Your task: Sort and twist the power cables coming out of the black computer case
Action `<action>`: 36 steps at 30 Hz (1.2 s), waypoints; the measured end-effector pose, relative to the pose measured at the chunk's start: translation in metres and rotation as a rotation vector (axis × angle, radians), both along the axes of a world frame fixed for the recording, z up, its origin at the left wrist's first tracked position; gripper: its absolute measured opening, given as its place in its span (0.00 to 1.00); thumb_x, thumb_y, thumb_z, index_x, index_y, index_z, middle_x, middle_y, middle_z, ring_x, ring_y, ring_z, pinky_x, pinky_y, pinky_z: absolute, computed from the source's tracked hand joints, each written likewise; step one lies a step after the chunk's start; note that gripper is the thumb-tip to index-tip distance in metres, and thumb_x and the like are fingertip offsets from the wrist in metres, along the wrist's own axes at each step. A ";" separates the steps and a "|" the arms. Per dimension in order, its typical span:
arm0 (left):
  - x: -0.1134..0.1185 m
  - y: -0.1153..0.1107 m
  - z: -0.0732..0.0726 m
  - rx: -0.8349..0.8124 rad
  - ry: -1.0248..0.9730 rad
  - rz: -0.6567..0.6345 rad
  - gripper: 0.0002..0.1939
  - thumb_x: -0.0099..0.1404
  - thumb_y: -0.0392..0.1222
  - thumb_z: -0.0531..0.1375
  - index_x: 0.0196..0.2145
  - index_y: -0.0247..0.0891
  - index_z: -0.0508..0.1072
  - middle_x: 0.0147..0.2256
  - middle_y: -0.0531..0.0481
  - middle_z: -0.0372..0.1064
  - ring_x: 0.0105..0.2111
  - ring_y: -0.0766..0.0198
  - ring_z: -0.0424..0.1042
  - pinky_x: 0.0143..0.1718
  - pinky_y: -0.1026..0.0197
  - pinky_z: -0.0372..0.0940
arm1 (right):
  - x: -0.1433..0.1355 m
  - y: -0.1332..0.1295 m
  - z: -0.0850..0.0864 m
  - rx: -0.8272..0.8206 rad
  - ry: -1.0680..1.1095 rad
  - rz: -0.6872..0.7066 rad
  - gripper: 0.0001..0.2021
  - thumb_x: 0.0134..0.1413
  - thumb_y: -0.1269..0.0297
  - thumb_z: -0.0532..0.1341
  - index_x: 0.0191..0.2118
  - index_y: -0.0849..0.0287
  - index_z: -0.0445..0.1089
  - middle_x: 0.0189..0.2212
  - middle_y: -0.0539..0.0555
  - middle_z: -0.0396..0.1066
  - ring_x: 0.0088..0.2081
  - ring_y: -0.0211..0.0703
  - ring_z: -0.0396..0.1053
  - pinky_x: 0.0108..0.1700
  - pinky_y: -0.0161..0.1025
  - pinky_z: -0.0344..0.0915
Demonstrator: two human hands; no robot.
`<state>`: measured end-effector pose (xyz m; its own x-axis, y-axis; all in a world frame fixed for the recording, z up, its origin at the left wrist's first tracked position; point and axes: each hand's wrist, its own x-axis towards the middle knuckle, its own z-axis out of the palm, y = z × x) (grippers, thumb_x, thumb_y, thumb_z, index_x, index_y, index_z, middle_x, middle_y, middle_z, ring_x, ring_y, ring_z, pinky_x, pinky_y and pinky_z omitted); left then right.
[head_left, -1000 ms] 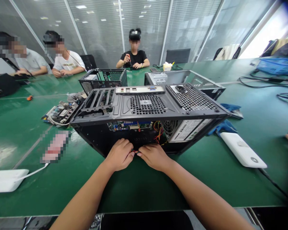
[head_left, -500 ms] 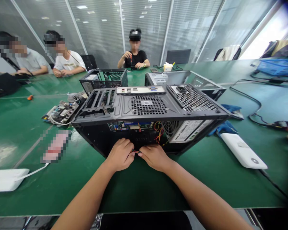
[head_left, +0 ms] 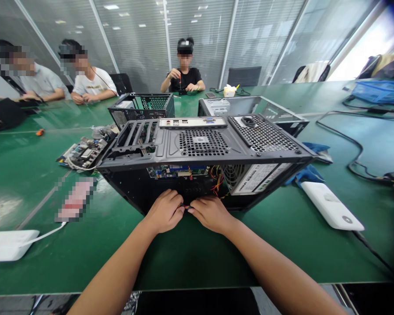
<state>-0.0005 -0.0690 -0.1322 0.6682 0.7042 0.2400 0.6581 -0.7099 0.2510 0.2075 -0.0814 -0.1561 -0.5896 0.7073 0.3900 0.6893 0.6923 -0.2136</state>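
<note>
A black computer case (head_left: pixel 170 151) stands on end before me, its rear panel facing up and its near side uncovered. Inside show a circuit board (head_left: pixel 180 172), a power supply (head_left: pixel 261 180) with a fan, and red and yellow wires (head_left: pixel 217 181). At the lower edge of that opening, my left hand (head_left: pixel 167 211) and my right hand (head_left: pixel 212 214) are both closed, pinching a thin bundle of coloured wires (head_left: pixel 186 207). A short stretch of it spans the gap between my fingertips. Its ends are hidden by the hands.
Left lie a loose motherboard (head_left: pixel 85 151), a blurred pink phone (head_left: pixel 76 200) and a white power bank (head_left: pixel 11 246). Another white power bank (head_left: pixel 333 206) and a blue cloth (head_left: pixel 307 175) are right. Two open cases (head_left: pixel 141 107) stand behind. Several people (head_left: pixel 184 74) sit across the green table (head_left: pixel 200 262).
Both hands stay almost still, holding the wires in the same spot. At the right edge, another person's hand and the dark cable by it have shifted slightly.
</note>
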 end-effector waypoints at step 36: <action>0.002 -0.003 -0.002 0.003 -0.004 0.013 0.12 0.68 0.39 0.46 0.32 0.37 0.66 0.31 0.47 0.62 0.32 0.58 0.60 0.37 0.53 0.59 | 0.001 -0.001 0.001 0.000 0.012 0.004 0.15 0.66 0.58 0.51 0.31 0.58 0.68 0.25 0.51 0.70 0.28 0.39 0.67 0.33 0.38 0.53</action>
